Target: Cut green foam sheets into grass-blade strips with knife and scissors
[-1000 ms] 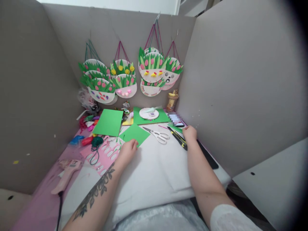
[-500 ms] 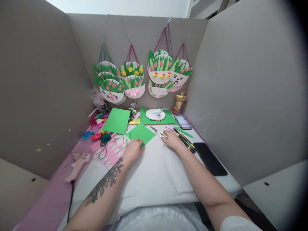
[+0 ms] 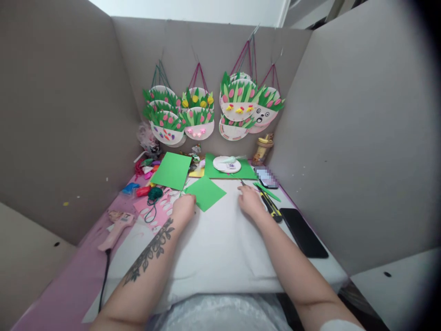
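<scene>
My left hand (image 3: 184, 207) lies on the white mat (image 3: 213, 253), its fingers closed on the near left corner of a green paper square (image 3: 206, 192). My right hand (image 3: 251, 203) is to the right of the square, closed over a pair of scissors (image 3: 242, 183). Only the blade tip shows beyond my fingers. A yellow and black utility knife (image 3: 271, 207) and a thin green strip (image 3: 267, 191) lie just right of that hand.
A green sheet (image 3: 171, 170), a paper plate (image 3: 226, 164), a phone (image 3: 267, 177) and a bottle (image 3: 262, 149) sit at the back. A black phone (image 3: 303, 232) lies at right. A pink glue gun (image 3: 117, 225), pink cut foam (image 3: 156, 212) and green yarn (image 3: 155, 193) lie at left. Paper-plate flower baskets (image 3: 206, 110) hang on the grey back panel.
My right hand moved left from the far right edge onto the scissors, closed over them and drew them slightly nearer. My left hand stayed at the green square's corner.
</scene>
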Demonstrator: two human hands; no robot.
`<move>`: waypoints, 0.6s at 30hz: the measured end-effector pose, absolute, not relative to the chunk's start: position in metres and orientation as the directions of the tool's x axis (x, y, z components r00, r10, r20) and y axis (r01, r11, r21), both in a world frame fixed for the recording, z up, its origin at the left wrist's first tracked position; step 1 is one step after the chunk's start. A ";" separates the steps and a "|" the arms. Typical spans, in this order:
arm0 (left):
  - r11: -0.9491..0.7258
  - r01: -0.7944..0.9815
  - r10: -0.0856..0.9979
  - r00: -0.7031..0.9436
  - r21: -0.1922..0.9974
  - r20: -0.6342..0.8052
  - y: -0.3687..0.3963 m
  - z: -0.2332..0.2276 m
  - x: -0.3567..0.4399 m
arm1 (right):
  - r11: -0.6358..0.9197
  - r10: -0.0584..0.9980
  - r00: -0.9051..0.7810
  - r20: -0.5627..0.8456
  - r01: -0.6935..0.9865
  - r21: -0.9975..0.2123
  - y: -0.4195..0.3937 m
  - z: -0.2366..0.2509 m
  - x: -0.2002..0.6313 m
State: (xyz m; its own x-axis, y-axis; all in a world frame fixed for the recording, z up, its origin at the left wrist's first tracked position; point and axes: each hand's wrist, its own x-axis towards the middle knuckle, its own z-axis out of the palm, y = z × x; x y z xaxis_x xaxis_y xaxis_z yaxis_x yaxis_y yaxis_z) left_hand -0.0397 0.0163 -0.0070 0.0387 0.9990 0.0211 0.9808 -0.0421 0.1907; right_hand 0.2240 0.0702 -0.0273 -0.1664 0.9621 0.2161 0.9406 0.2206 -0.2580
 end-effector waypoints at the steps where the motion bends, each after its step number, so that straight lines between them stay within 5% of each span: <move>1: -0.040 0.982 0.999 0.033 0.184 0.036 0.016 -0.008 -0.038 | 0.282 0.950 -0.219 0.221 0.907 -0.312 0.071 -0.031 0.212; 10: -0.111 0.978 0.992 0.099 0.178 0.075 0.012 -0.015 -0.026 | 0.110 0.993 -0.122 0.010 0.853 -0.509 0.104 -0.045 0.166; 15: -0.101 0.977 0.994 0.091 0.187 0.061 0.013 -0.014 -0.032 | 0.198 0.980 -0.101 0.170 0.463 -0.864 0.105 -0.049 0.182; 18: 0.060 0.984 0.994 -0.073 0.165 0.076 0.014 -0.010 -0.042 | 0.155 0.984 0.049 0.170 0.224 -0.962 0.100 -0.041 0.195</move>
State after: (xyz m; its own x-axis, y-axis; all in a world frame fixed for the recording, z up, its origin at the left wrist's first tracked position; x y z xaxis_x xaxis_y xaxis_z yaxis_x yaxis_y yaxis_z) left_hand -0.0415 0.0141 -0.0099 -0.0735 0.9944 0.0755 0.9844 0.0602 0.1654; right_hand 0.1947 0.1002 -0.0408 0.0487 0.9843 0.1699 0.2237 0.1550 -0.9623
